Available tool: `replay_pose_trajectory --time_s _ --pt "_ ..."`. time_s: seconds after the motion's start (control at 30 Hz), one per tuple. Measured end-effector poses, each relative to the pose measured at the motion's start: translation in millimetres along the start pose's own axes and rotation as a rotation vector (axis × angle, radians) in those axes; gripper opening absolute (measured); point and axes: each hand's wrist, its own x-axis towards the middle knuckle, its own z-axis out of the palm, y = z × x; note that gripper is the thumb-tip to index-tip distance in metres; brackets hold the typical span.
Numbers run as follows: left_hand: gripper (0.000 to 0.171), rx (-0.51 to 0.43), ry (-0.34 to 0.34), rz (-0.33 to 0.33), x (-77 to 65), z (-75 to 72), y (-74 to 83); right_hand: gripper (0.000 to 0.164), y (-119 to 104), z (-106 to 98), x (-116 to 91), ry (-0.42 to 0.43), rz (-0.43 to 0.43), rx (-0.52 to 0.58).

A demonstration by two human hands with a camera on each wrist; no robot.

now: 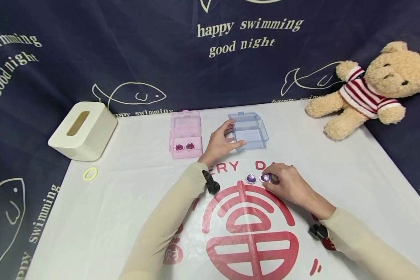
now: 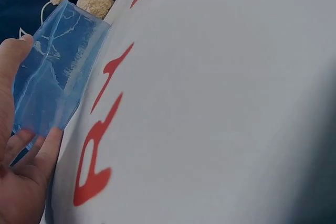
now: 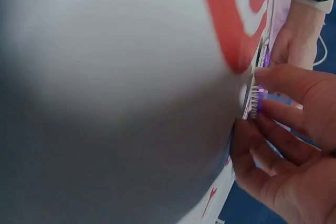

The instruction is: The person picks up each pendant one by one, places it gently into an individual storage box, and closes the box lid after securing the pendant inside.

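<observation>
My left hand (image 1: 221,142) holds the left side of an open, see-through blue plastic box (image 1: 257,135), thumb by its front and fingers along its left and back. In the left wrist view, the blue box (image 2: 63,72) shows between thumb and fingers. With thumb and fingertips, my right hand (image 1: 289,183) pinches a purple gem earring (image 1: 265,178) with a silvery beaded rim, close over the tablecloth. Its matching purple earring (image 1: 251,178) lies just left of it. In the right wrist view, the fingers partly cover the pinched earring (image 3: 256,100).
An open pink plastic box (image 1: 185,132) holds two magenta gem earrings (image 1: 184,146). A cream tissue box (image 1: 85,132) and a yellow ring (image 1: 90,174) are at left. A teddy bear (image 1: 367,91) sits back right. Behind hangs a navy cloth (image 1: 182,58).
</observation>
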Motion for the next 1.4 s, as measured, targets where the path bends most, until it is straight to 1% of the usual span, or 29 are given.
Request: replay_pose_trajectory --time_s 0.13,0.27,0.4,0.6,0.77,0.87,0.97,1.1,1.23,1.4 --pt "0.081 -0.003 -0.009 -0.001 0.5 0.5 -0.7 0.026 6.1 -5.2 -1.8 0.069 -0.017 0.013" --pt "0.082 0.001 -0.016 -0.002 1.3 -1.4 0.1 0.026 10.8 -10.9 -0.2 0.143 -0.064 0.021" --pt "0.082 -0.016 -0.007 -0.003 1.5 -2.2 -0.3 0.024 12.3 -18.9 5.8 0.185 -0.104 0.036" --pt "0.081 -0.019 -0.006 0.010 3.9 -3.9 -0.3 0.022 7.1 -38.4 26.4 0.250 -0.145 0.047" --pt "0.082 -0.010 -0.006 0.018 4.4 -3.8 -1.3 0.021 5.8 -50.4 53.7 0.290 -0.164 0.041" --pt "0.082 0.004 -0.010 0.019 4.3 -3.4 -2.5 0.020 9.7 -52.1 70.9 0.289 -0.159 0.052" --pt "0.082 0.015 -0.010 0.022 4.2 -3.7 -3.8 0.018 15.2 -49.4 87.9 0.271 -0.150 0.091" --pt "0.081 0.008 -0.015 0.028 5.1 -4.7 -3.7 0.018 20.8 -44.2 107.7 0.239 -0.127 0.145" --pt "0.081 -0.004 -0.024 0.025 5.0 -4.8 -3.5 0.020 23.1 -39.5 121.2 0.197 -0.107 0.150" --pt "0.082 -0.011 -0.017 0.019 3.9 -4.0 -4.2 0.021 22.5 -32.7 132.6 0.132 -0.100 0.121"
